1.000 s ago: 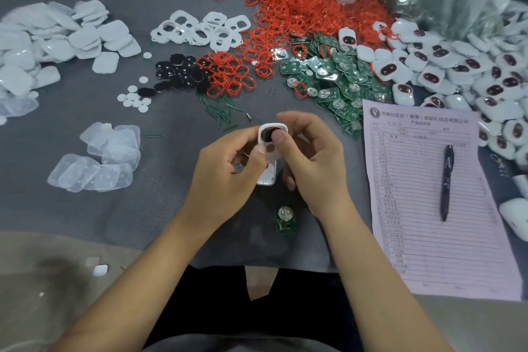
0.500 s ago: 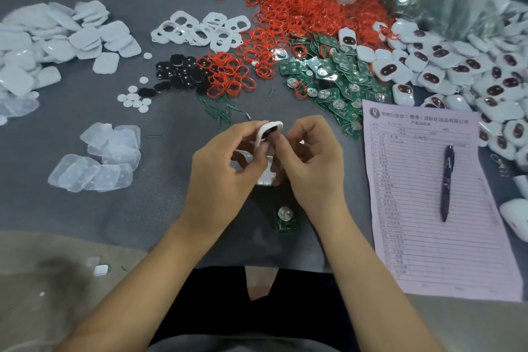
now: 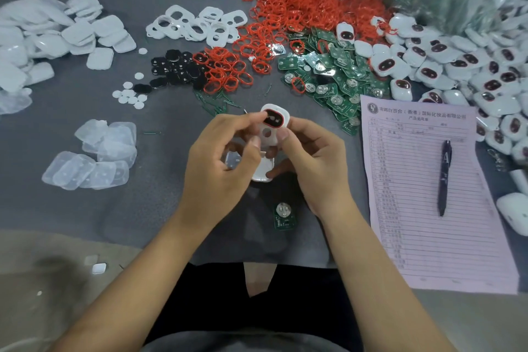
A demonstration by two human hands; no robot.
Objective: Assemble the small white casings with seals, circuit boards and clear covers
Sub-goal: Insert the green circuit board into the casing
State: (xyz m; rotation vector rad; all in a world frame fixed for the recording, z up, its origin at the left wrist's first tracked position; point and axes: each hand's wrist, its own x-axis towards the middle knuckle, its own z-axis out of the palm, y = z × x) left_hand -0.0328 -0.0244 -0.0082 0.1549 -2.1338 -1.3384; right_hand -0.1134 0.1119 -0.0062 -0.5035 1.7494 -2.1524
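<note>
Both hands hold one small white casing above the grey mat; a red seal and dark insert sit in its upper opening, a round hole shows below. My left hand pinches its top left edge with thumb and forefinger. My right hand grips its right side, thumb on the face. Beneath the hands lie a clear cover and another white casing half, partly hidden. A single green circuit board lies on the mat just below my hands.
Red seals, green circuit boards and finished white units are heaped at the back right. White frames, black inserts, clear covers and white backs lie left. A pen rests on a form.
The casing has turned from edge-on to face me, now showing the red seal and dark insert, and both hands have shifted slightly upward with it.
</note>
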